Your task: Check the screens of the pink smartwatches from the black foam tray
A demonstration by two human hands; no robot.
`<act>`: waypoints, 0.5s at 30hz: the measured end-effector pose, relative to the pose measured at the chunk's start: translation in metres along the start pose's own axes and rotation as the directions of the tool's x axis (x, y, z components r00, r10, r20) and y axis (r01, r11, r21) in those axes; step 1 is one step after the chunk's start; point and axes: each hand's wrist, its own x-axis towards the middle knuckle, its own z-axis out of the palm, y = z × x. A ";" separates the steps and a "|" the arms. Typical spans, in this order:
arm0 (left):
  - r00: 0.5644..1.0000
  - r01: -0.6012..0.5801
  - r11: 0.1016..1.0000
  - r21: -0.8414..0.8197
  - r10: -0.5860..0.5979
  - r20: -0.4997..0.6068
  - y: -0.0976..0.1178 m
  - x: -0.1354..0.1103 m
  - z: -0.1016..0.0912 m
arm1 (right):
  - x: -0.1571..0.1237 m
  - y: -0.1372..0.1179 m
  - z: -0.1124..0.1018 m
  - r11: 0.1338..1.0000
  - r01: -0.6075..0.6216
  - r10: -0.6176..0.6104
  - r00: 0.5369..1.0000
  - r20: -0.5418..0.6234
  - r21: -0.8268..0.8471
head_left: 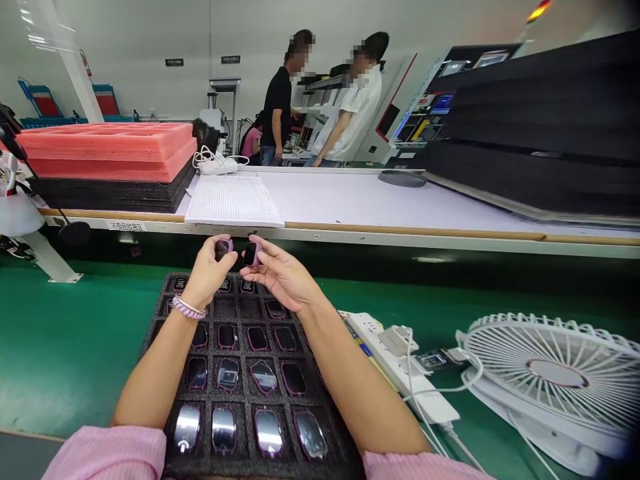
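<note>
My left hand (204, 275) is closed on a small smartwatch body (223, 249) with a purple frame, pinched between thumb and fingers. Close beside it, my right hand (286, 275) grips a second smartwatch body (251, 254), its dark screen turned to the left. Both are held up above the far end of a black foam tray (250, 307). Rows of purple-framed smartwatch bodies (227, 337) lie screen up in the tray's compartments. Bare foam shows in two compartments below my hands. My forearms hide part of the tray's sides.
A white power strip (400, 367) with cables and a white fan (555, 373) stand at the right on the green bench. The raised shelf (340, 200) ahead carries pink foam trays (110, 150), paper sheets (233, 200) and a black panel (540, 127). Several people are behind it.
</note>
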 end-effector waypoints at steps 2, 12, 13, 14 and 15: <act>1.000 -0.005 1.000 0.003 0.005 -0.016 0.002 -0.002 0.001 | -0.002 -0.002 0.003 0.999 0.021 -0.021 1.000 0.005 -0.026; 0.999 0.022 0.998 -0.051 -0.021 0.030 0.012 -0.008 0.007 | -0.009 -0.011 0.011 0.999 0.048 -0.047 0.997 0.066 -0.005; 1.000 0.008 0.999 -0.046 -0.007 0.028 0.013 -0.009 0.006 | -0.010 -0.012 0.012 0.999 0.037 -0.038 0.997 0.073 0.008; 1.000 -0.018 0.999 -0.027 0.018 0.015 0.014 -0.010 0.006 | -0.010 -0.013 0.012 0.999 0.028 -0.029 0.996 0.080 0.017; 0.999 -0.050 0.999 -0.001 0.050 -0.003 0.016 -0.011 0.006 | -0.011 -0.014 0.013 1.000 0.021 -0.023 0.996 0.085 0.019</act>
